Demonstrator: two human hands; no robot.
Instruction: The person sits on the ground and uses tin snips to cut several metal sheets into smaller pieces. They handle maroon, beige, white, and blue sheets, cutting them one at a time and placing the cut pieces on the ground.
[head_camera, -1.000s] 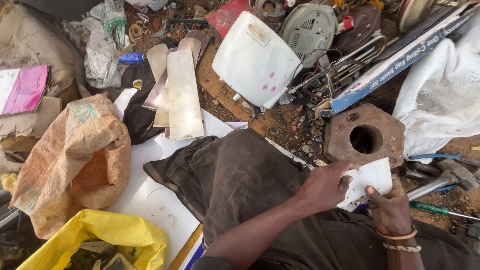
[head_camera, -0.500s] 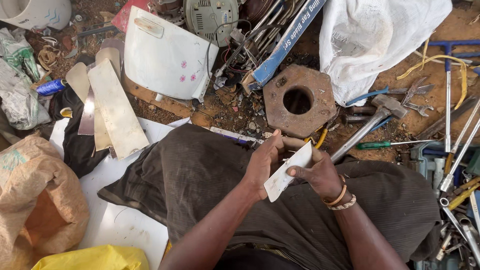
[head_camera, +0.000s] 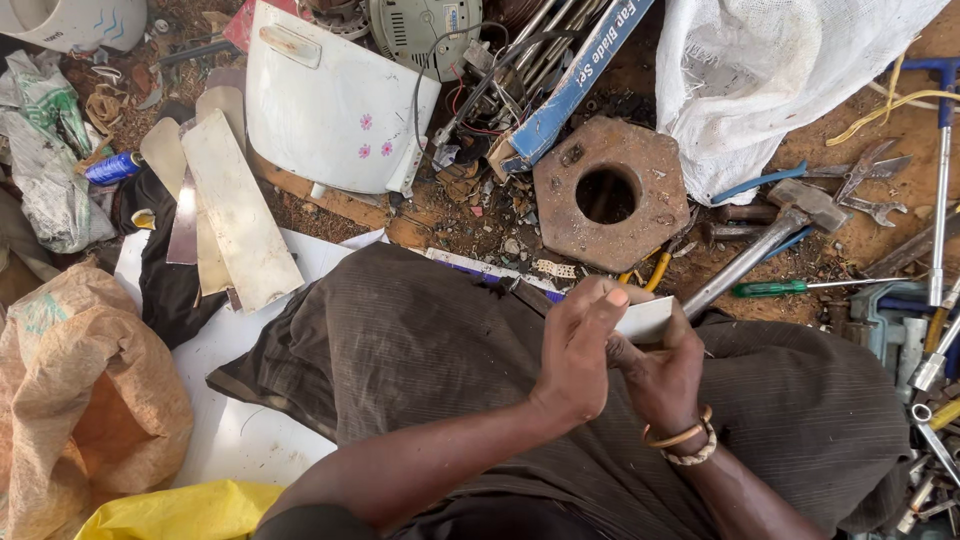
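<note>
The white flat piece (head_camera: 645, 320) is pinched between the fingers (head_camera: 600, 305) of the left hand (head_camera: 578, 350) and those of the right hand (head_camera: 665, 375), both sets curled tight around it. Half a second earlier the piece was held lower and slanted, with most of its face shown; now it has been brought up and turned, so only a short white end shows past the left hand's knuckles. It is held over the lap, above the dark ribbed cloth (head_camera: 420, 350) that covers the knees. Beyond the hands, on the dirt floor, a rusty block with a round hole (head_camera: 610, 195) is seen, with a hammer (head_camera: 770, 235) and a green-handled screwdriver (head_camera: 790, 288) near its right side. Farther off, a white plastic cover (head_camera: 335, 105) and pale flat blades (head_camera: 235, 215) lie toward the floor's far left.
</note>
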